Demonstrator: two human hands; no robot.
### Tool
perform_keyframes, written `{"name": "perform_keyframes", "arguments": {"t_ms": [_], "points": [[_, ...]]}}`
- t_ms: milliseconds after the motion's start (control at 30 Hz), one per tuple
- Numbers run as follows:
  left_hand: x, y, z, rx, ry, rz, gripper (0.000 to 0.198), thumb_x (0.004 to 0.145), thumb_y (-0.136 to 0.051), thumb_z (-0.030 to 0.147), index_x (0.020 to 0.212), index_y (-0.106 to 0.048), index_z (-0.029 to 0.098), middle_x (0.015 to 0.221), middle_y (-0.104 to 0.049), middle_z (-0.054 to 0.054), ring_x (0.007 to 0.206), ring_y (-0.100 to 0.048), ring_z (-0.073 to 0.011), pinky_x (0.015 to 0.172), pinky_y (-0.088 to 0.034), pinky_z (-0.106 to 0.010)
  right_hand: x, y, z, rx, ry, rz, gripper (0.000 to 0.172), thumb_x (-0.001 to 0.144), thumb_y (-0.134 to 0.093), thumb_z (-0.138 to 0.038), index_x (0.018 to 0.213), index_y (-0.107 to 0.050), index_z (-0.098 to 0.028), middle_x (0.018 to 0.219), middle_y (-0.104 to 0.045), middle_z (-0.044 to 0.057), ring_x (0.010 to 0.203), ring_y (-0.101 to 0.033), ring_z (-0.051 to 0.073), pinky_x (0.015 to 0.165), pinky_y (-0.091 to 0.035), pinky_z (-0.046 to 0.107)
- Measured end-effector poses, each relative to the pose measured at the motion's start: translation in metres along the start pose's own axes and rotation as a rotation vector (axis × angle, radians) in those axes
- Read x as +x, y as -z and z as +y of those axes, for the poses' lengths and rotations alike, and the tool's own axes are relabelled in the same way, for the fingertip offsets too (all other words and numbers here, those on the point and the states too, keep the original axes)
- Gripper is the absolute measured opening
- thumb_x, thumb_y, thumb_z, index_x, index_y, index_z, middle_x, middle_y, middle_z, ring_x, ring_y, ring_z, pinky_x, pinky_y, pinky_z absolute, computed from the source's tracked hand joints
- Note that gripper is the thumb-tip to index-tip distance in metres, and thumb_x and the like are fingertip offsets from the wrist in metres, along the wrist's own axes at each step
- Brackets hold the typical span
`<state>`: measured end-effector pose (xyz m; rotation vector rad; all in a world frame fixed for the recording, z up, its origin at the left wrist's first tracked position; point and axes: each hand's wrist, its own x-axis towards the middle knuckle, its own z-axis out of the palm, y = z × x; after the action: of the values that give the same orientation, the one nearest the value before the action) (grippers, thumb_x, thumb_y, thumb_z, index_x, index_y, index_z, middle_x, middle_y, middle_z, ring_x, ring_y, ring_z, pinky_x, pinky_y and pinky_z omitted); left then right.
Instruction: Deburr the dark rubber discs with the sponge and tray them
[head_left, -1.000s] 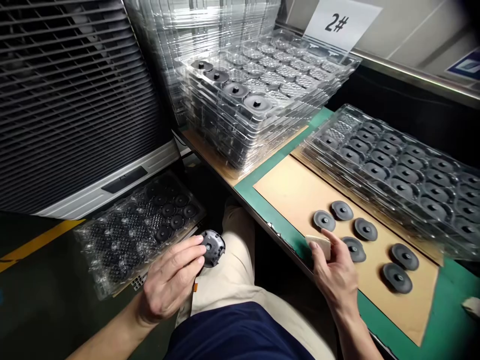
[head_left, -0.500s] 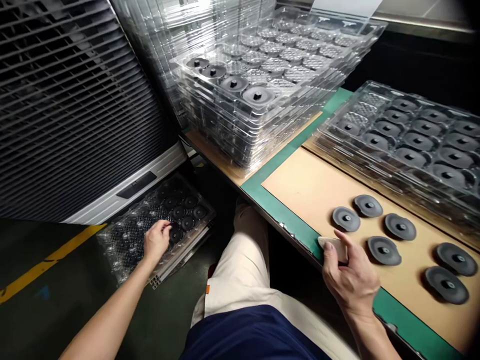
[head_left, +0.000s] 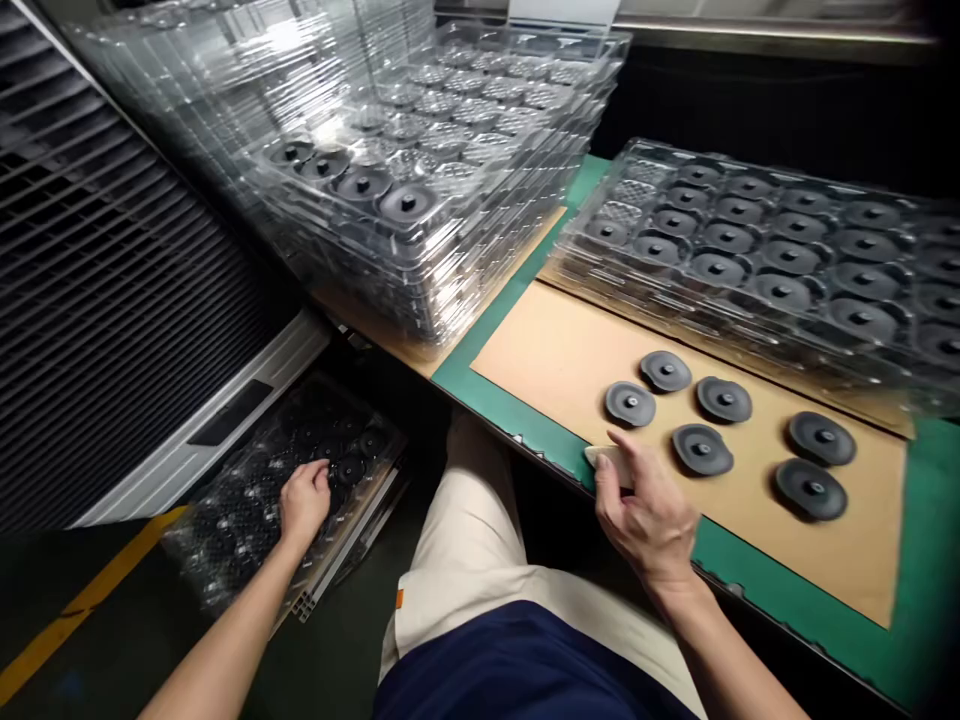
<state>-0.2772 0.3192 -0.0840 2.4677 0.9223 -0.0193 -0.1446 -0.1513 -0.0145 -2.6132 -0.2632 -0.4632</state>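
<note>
My left hand (head_left: 302, 505) reaches down to a clear plastic tray (head_left: 217, 545) of round black parts (head_left: 350, 468), low at the left. Its thumb and fingers are pinched together beside these parts; what is between the fingertips is too dark to make out. My right hand (head_left: 649, 510) rests at the front edge of the table. Between its thumb and fingers is a small, flat, pale beige pad (head_left: 619, 466), partly covered by the hand. Several dark grey discs with a central stub, such as the grey disc (head_left: 702, 450), lie just beyond that hand on a tan board (head_left: 540, 340).
A tall stack of clear trays (head_left: 420, 260) stands on the table, with several grey discs in the top one's near row. More clear trays (head_left: 600, 265), largely filled with discs, lie at the right. A dark slatted panel (head_left: 112, 300) rises at the left. The table edge (head_left: 517, 437) is green.
The view has swung to the right, so the table things sit further left. My left hand stays pinched at the low tray, and my right hand keeps the pad.
</note>
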Motion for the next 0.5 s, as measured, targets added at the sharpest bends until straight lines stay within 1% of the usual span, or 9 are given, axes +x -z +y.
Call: {"name": "perform_keyframes", "arguments": {"t_ms": [33, 100, 200, 267, 333, 367, 400, 467, 500], "points": [[-0.008, -0.005, 0.022, -0.063, -0.067, -0.034, 0.025, 0.101, -0.063, 0.037, 0.108, -0.071, 0.015, 0.11, -0.073, -0.009, 0.105, -0.069, -0.0242, 0.102, -0.053, -0.048, 0.0, 0.001, -0.001, 0.015, 0.003, -0.008, 0.04, 0.104, -0.056, -0.036, 0.139, -0.063, -0.018, 0.12, -0.073, 0.01, 0.106, -0.069, 0.027, 0.087, -0.052, 0.034], [-0.025, -0.016, 0.077, -0.209, -0.199, -0.097, 0.024, 0.103, -0.06, 0.035, 0.109, -0.073, 0.016, 0.1, -0.076, -0.007, 0.094, -0.073, -0.0224, 0.094, -0.057, -0.042, 0.001, 0.004, -0.002, 0.063, -0.006, -0.024, 0.039, 0.104, -0.056, -0.033, 0.14, -0.062, -0.017, 0.124, -0.072, 0.011, 0.11, -0.069, 0.027, 0.092, -0.053, 0.036], [-0.049, -0.028, 0.177, -0.423, -0.376, -0.173, 0.026, 0.104, -0.056, 0.036, 0.116, -0.074, 0.021, 0.093, -0.078, -0.005, 0.085, -0.075, -0.0209, 0.083, -0.058, -0.032, 0.002, 0.008, -0.004, 0.112, -0.021, -0.034, 0.038, 0.105, -0.054, -0.031, 0.14, -0.06, -0.017, 0.128, -0.07, 0.013, 0.113, -0.068, 0.027, 0.096, -0.054, 0.037], [-0.06, -0.035, 0.245, -0.534, -0.517, -0.255, 0.025, 0.104, -0.056, 0.035, 0.113, -0.076, 0.023, 0.096, -0.078, -0.006, 0.087, -0.075, -0.0209, 0.083, -0.058, -0.031, 0.002, 0.01, -0.004, 0.113, -0.012, -0.027, 0.037, 0.106, -0.053, -0.03, 0.14, -0.059, -0.017, 0.128, -0.07, 0.012, 0.112, -0.069, 0.026, 0.094, -0.056, 0.035], [-0.064, -0.045, 0.306, -0.603, -0.679, -0.356, 0.023, 0.102, -0.058, 0.031, 0.113, -0.076, 0.024, 0.111, -0.077, -0.008, 0.101, -0.073, -0.0225, 0.095, -0.056, -0.032, 0.0, 0.012, -0.004, 0.113, -0.006, 0.018, 0.035, 0.106, -0.052, -0.029, 0.139, -0.058, -0.018, 0.125, -0.071, 0.011, 0.108, -0.071, 0.024, 0.091, -0.057, 0.033], [-0.063, -0.052, 0.332, -0.621, -0.754, -0.4, 0.025, 0.099, -0.06, 0.027, 0.12, -0.075, 0.024, 0.121, -0.074, -0.009, 0.112, -0.07, -0.0239, 0.103, -0.053, -0.034, -0.001, 0.012, -0.004, 0.118, -0.014, 0.058, 0.034, 0.106, -0.051, -0.029, 0.137, -0.058, -0.017, 0.122, -0.071, 0.012, 0.105, -0.071, 0.023, 0.089, -0.058, 0.033], [-0.061, -0.061, 0.354, -0.626, -0.823, -0.441, 0.035, 0.095, -0.064, 0.022, 0.129, -0.071, 0.023, 0.133, -0.069, -0.011, 0.124, -0.064, -0.026, 0.112, -0.048, -0.037, -0.002, 0.012, -0.003, 0.121, -0.031, 0.11, 0.032, 0.106, -0.05, -0.029, 0.135, -0.058, -0.016, 0.12, -0.071, 0.013, 0.103, -0.072, 0.024, 0.088, -0.059, 0.033], [-0.054, -0.08, 0.388, -0.614, -0.928, -0.518, 0.061, 0.081, -0.074, 0.013, 0.141, -0.063, 0.02, 0.152, -0.056, -0.014, 0.143, -0.049, -0.0313, 0.123, -0.038, -0.045, -0.004, 0.011, 0.0, 0.121, -0.09, 0.22, 0.03, 0.106, -0.049, -0.03, 0.131, -0.056, -0.015, 0.117, -0.07, 0.015, 0.1, -0.071, 0.025, 0.084, -0.059, 0.035], [-0.051, -0.09, 0.399, -0.601, -0.965, -0.553, 0.07, 0.077, -0.075, 0.01, 0.144, -0.06, 0.019, 0.156, -0.051, -0.016, 0.146, -0.044, -0.0335, 0.125, -0.035, -0.049, -0.005, 0.01, 0.002, 0.12, -0.124, 0.264, 0.03, 0.106, -0.049, -0.03, 0.13, -0.055, -0.014, 0.115, -0.069, 0.015, 0.098, -0.071, 0.025, 0.082, -0.059, 0.035]]}}
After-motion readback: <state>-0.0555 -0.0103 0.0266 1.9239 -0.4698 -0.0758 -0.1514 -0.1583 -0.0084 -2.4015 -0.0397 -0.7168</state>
